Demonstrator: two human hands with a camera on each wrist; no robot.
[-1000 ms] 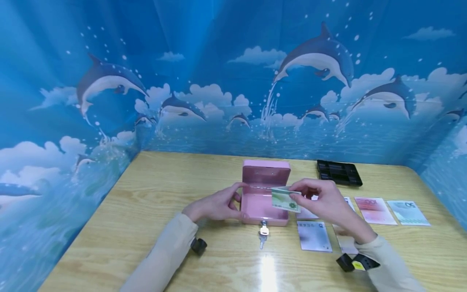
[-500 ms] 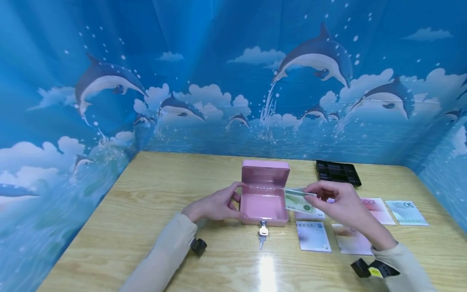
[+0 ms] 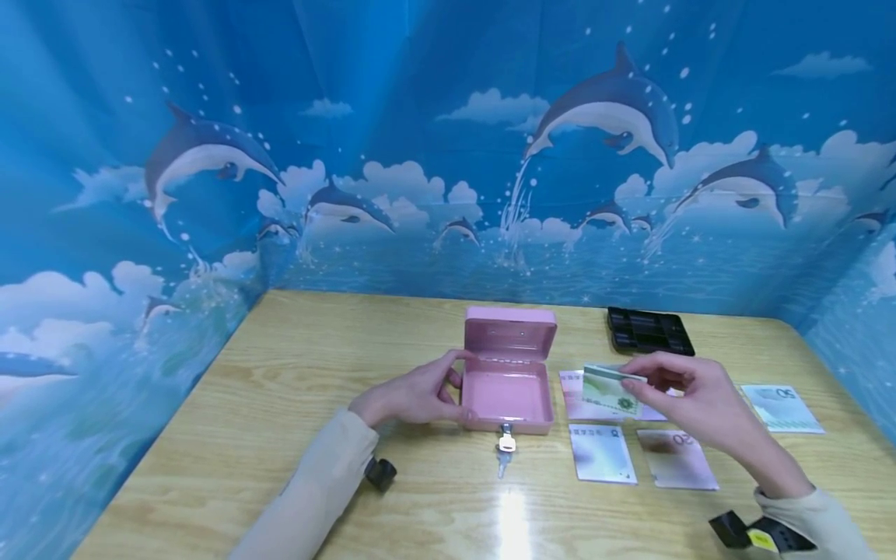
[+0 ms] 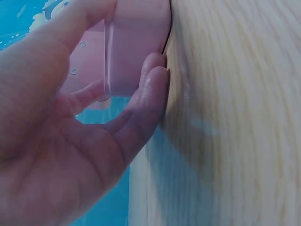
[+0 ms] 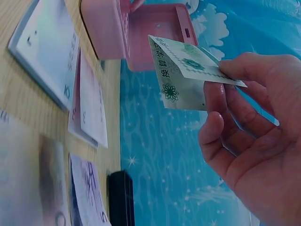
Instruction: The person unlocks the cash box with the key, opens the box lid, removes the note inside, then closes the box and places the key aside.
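Note:
A pink cash box (image 3: 518, 427) stands with its lid (image 3: 509, 334) raised and its inside bare. Keys (image 3: 505, 443) hang from the lock at its front. My left hand (image 3: 423, 389) grips the box's left side, thumb near the front corner and fingers along the side toward the hinge; in the left wrist view the fingertips (image 4: 157, 80) lie against the pink wall. Right of the box, my right hand (image 3: 693, 393) pinches a folded green banknote (image 3: 612, 391) between thumb and fingers, above other notes. In the right wrist view the green note (image 5: 188, 61) gapes at its fold.
Notes lie on the wooden table right of the box: a pale bluish one (image 3: 603, 453), a brownish one (image 3: 677, 459), a pinkish one (image 3: 570, 397) and a 50 (image 3: 782, 408). A black compartment tray (image 3: 649, 332) sits behind them. A dolphin-print curtain (image 3: 392, 194) surrounds the table.
My right hand has drawn the green banknote rightward, from over the box to over the notes beside it. My left hand has stayed at the box.

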